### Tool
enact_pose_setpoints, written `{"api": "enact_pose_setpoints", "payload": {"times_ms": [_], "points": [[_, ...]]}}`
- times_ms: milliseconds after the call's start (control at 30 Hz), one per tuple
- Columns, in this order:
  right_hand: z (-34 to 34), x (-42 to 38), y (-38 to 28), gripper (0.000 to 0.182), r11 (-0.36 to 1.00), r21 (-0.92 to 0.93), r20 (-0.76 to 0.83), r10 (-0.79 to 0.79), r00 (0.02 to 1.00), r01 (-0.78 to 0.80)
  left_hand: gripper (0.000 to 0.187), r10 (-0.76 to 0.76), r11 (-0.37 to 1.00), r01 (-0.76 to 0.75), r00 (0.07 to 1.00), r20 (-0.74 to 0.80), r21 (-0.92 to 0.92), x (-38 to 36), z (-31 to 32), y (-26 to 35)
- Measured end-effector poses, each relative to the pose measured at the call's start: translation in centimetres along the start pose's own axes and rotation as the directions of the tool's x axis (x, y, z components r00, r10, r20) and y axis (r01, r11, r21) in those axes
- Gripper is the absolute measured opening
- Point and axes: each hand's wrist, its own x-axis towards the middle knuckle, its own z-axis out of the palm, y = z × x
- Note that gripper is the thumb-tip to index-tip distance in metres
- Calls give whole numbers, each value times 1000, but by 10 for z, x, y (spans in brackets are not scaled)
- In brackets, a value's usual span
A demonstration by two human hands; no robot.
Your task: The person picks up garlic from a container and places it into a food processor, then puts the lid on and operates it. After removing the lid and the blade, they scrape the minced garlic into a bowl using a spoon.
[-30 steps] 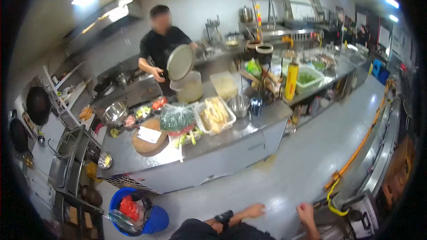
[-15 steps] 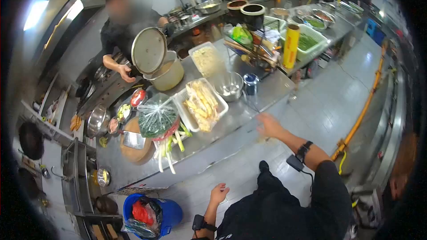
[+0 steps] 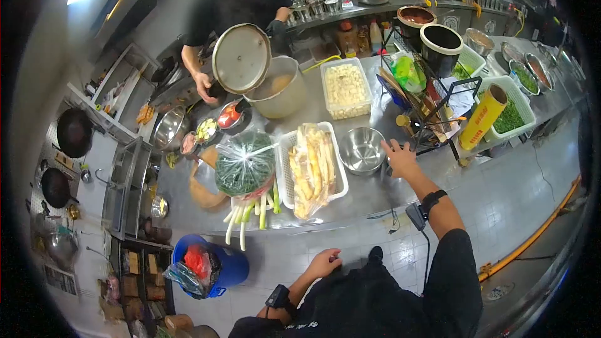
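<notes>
My right hand (image 3: 400,158) reaches over the counter with its fingers spread, right beside the rim of a steel bowl (image 3: 363,151). A dark metal canister by the bowl is mostly hidden under this hand. Low in front of my body, off the counter, my left hand (image 3: 324,263) hangs with loosely bent fingers and nothing in it. Left of the bowl, a white basket (image 3: 342,183) holds a plastic bag of long pale yellow vegetables (image 3: 310,172). Behind the bowl sits a tub of pale diced pieces (image 3: 348,91).
A co-worker (image 3: 241,6) stands across the counter by a large pot (image 3: 275,103) and its lid (image 3: 241,59). Bagged greens (image 3: 245,166) and spring onions (image 3: 243,225) lie left. A yellow roll (image 3: 483,117) and wire rack (image 3: 441,109) stand right. A blue bin (image 3: 233,269) is below.
My view has turned and come closer to the counter. My right hand has moved from above the floor to beside the steel bowl, over the canister. My left hand stays low.
</notes>
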Motion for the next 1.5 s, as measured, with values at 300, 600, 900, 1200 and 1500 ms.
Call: {"api": "enact_pose_setpoints", "payload": {"times_ms": [300, 600, 900, 1200, 1500], "points": [[31, -116, -20, 79, 984, 179, -290, 67, 955, -14, 76, 205, 979, -203, 971, 125, -32, 95, 3, 65], [5, -323, -134, 82, 643, 487, -363, 764, 533, -591, 50, 504, 855, -417, 533, 679, -307, 87, 88, 65], [34, -579, -280, 74, -5, 489, -400, 887, -230, -872, 30, 113, 649, -751, -56, 992, -116, -6, 105, -18], [112, -856, -347, 78, -396, 491, -256, 786, -563, -776, 28, 60, 731, -680, -32, 998, -66, -119, 151, -18], [210, -981, -278, 80, -118, 475, -275, 921, -274, -872, 21, -166, 951, -205, 300, 939, 234, -251, 186, -58]]}}
